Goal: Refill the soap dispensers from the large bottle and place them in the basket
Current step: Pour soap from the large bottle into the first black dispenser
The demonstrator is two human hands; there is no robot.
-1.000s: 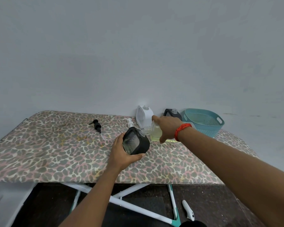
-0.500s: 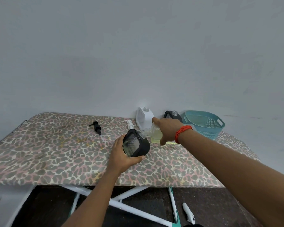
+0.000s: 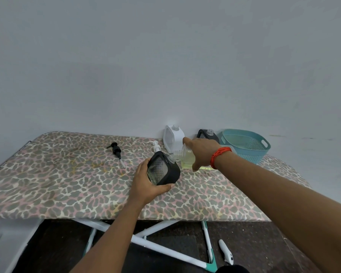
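Large bottle (image 3: 186, 159) is in the right hand (image 3: 200, 152), gripped from above around its body. It is tipped over to the left so the threaded neck points at the top of the black dispenser (image 3: 163, 171). Can't tell if neck and opening actually touch. Both are near the middle of the table (image 3: 67, 184), slightly toward its back edge.

The dispenser is in the left hand (image 3: 146, 186): thumb under the near side, fingers wrapped round the left side. It is tilted, with its top leaning toward the bottle and its base close to the table cover; can't tell if the base rests on it.

Right arm reaches in long from the lower right, back of the hand up, with a red thread band (image 3: 220, 155) on the wrist. Left forearm comes up from the bottom centre.

Containers:
- Teal basket (image 3: 246, 152) stands upright at the back right corner, just beyond the right wrist.
- Bottle holds pale yellow liquid, pooled along its low side.
- White dispenser (image 3: 172, 138) stands at the back edge behind the bottle, neck uncapped.
- Second black dispenser (image 3: 207, 134) stands at the back edge between the white one and the basket, neck uncapped too.
- Held dispenser has a clear textured window; can't read a fill level.

Loose parts: black pump (image 3: 116, 151) lies on its side left of centre, well apart from the hands. White pump (image 3: 157, 147) is just behind the held dispenser.
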